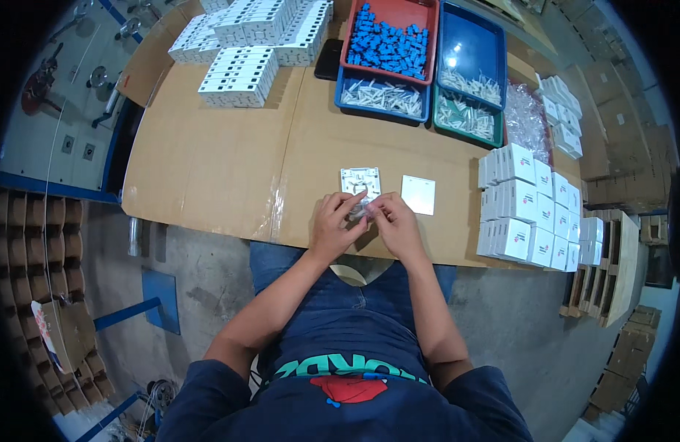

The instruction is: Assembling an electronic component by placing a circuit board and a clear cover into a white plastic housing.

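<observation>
The brown cardboard tabletop (207,162) bears a white square plate (418,194), stacked white rectangular blocks (238,77), blue and green plastic trays (465,137).

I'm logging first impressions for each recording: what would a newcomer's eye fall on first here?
Probably the heap of bright blue pieces in the red tray, toward the table's far side, right of centre. Next, perhaps, the stacked white boxes at the table's right. Then the left hand and right hand, close together near the front edge beside a white square fitting.
</observation>
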Tool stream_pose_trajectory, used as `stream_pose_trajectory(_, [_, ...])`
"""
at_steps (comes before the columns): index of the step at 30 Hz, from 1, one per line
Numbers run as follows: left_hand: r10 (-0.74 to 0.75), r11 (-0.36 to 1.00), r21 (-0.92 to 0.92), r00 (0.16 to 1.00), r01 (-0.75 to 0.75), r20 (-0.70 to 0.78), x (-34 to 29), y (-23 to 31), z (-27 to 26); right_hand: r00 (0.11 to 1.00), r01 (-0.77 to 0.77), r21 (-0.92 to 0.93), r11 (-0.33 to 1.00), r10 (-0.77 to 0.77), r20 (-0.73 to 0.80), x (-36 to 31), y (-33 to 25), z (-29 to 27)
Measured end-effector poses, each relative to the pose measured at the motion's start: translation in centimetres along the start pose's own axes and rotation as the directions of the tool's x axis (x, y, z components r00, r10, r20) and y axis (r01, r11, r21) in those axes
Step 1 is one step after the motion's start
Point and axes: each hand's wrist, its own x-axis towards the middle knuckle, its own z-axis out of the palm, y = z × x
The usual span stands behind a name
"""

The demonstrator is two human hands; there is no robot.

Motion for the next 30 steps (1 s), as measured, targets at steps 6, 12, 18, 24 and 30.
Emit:
stream_pose_trajectory(6, [0.034, 0.999, -0.012, 0.999, -0.035, -0.039, -1.1, -0.5, 0.4, 0.988, 0.131, 0.002, 0.991, -0.131, 0.082, -1.1, 1.1, 0.6])
stream_pose_trajectory(12, [-0.099, 0.994, -0.057, 0.992, 0.095, -0.084, -0.9, -0.9, 0.6, 0.984, -0.021, -0.032, 0.999, 0.015, -0.178, 4.2, 5.4, -3.8])
stream_pose_trajectory(18, [-0.16, 0.984, -0.09, 0.983, 0.151, -0.092, 0.3, -0.7, 1.0, 0.883, 0.001, -0.317, 0.948, -0.15, -0.444, 15.5, 7.3, -14.7])
stream_pose_trajectory(24, [-0.181, 0.98, -0.105, 0.98, 0.172, -0.082, -0.2, -1.0, 1.5, 0.83, -0.189, -0.591, 0.784, -0.194, -0.523, 22.7, 10.4, -19.7])
stream_pose_trajectory(30, [-0.177, 0.983, -0.073, 0.98, 0.17, -0.091, -0.8, -1.0, 1.2, 0.898, -0.264, -0.69, 0.674, -0.089, -0.431, 25.1, 12.1, -18.6])
